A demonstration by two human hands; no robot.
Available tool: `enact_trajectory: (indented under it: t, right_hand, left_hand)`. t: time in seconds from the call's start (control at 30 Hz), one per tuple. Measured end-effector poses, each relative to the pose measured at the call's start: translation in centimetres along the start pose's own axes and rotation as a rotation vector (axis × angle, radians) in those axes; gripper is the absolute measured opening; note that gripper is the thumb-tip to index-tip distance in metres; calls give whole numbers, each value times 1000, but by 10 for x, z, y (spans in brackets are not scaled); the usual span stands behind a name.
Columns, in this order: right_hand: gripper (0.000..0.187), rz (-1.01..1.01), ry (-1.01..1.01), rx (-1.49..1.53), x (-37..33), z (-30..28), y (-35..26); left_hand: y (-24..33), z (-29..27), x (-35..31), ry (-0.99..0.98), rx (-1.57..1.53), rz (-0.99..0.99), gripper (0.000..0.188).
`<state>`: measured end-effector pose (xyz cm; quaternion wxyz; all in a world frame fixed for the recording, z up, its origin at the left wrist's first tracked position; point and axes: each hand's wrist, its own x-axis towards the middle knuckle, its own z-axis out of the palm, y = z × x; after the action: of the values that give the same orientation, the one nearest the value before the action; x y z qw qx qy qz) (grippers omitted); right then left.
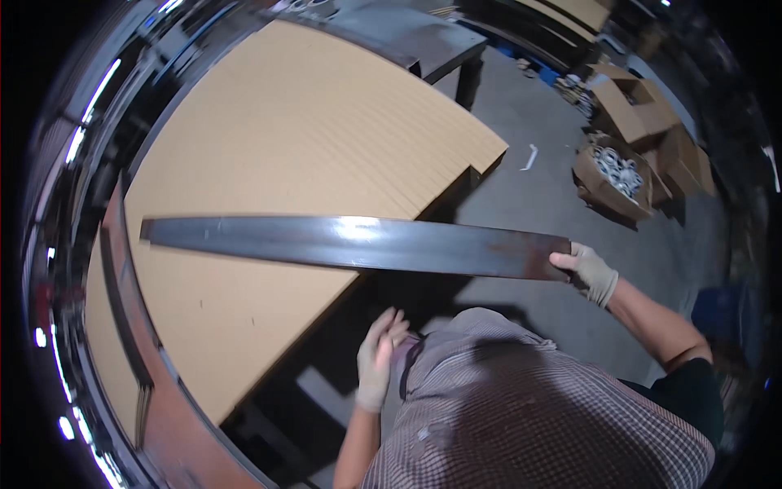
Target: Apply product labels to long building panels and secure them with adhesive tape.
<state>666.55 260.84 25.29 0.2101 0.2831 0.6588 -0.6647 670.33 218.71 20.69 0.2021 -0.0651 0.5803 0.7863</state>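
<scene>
A long, flat steel strip (pixel 350 242) stretches crosswise in front of me, shiny in the middle and with brownish rust stains toward its right end. That right end is gripped by my right hand (pixel 593 273), in a pale glove with bare fingertips, thumb on top. The strip's left part lies over a cardboard-covered table (pixel 269 138); whether it touches the sheet I cannot tell. My left hand (pixel 381 354), gloved likewise, is apart from the strip, close to my checked apron (pixel 521 407). Its fingers point upward, slightly bent and blurred, with nothing visible in them.
A reddish-brown metal beam (pixel 155 359) runs along the table's left side. Open cardboard boxes (pixel 635 106) stand on the floor at the far right, one box (pixel 595 183) filled with white ring-shaped parts. A grey metal bench (pixel 407 37) stands beyond the table.
</scene>
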Motion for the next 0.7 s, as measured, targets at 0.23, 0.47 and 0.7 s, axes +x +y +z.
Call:
enact_trajectory:
  t: [0.23, 0.47, 0.7]
  right_hand:
    - [32, -67, -85, -284, -144, -23, 32]
    - [46, -261, -90, -402, -52, -211, 85]
    - [56, -306, 137, -169, 63, -158, 0]
  left_hand:
    - [7, 40, 75, 126, -1046, 189, 72]
    - [6, 41, 5, 469, -994, 320, 96]
    - [5, -282, -241, 1178, -195, 536, 118]
